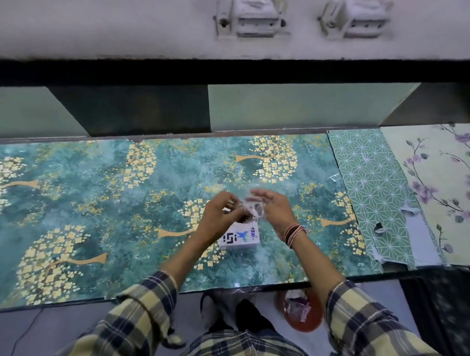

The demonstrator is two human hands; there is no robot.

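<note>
left hand and right hand pinching crinkly clear film, above small white rectangular box

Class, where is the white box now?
Head view: the white box sits mid-table on the teal covering, beneath the left hand and right hand gripping a clear wrapper.

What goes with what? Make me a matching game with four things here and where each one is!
Things:
1. white box
2. clear wrapper
3. orange bowl
4. cream sheet with purple flowers

Places:
A. on the floor, below the counter edge
B. held between the left hand and the right hand
C. far right end of the counter
D. standing on the teal and gold sheet, just under the hands

Pairs: 1-D, 2-B, 3-A, 4-C.
</note>
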